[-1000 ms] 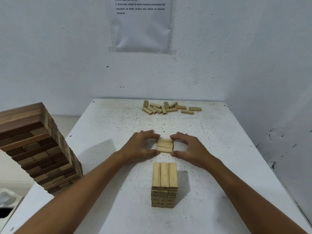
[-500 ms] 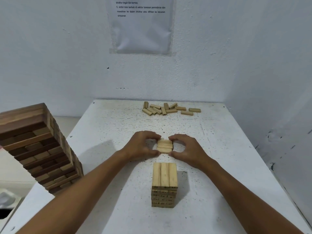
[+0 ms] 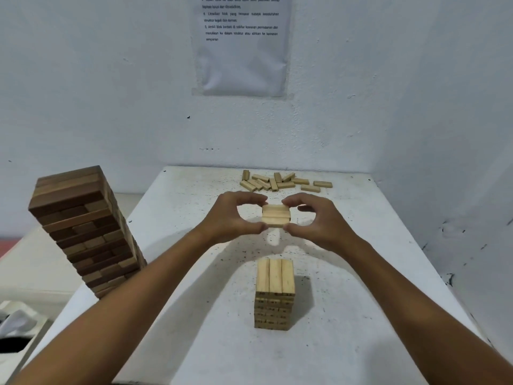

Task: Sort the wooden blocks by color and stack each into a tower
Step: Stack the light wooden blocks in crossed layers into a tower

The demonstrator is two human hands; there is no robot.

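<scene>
Blocks, three pale ones side by side [image 3: 275, 216], pinched between both hands at centre frame, lifted clear of the white table [image 3: 361, 315] with their shadow below. Left hand [image 3: 236, 215]: thumb at the near edge, fingers curled over the far edge. Right hand [image 3: 316, 219] mirrors it from the other side. Held set is light, unfinished wood, grain running left-right, seams visible between pieces. Pale tower [image 3: 274, 294] stands lower centre, just below the hands, top layer running front-back. Loose pale blocks [image 3: 280, 182] scattered at the table's far edge. Dark brown tower [image 3: 83, 229] at left, taller. Printed paper [image 3: 241, 45] on the wall, top centre.
</scene>
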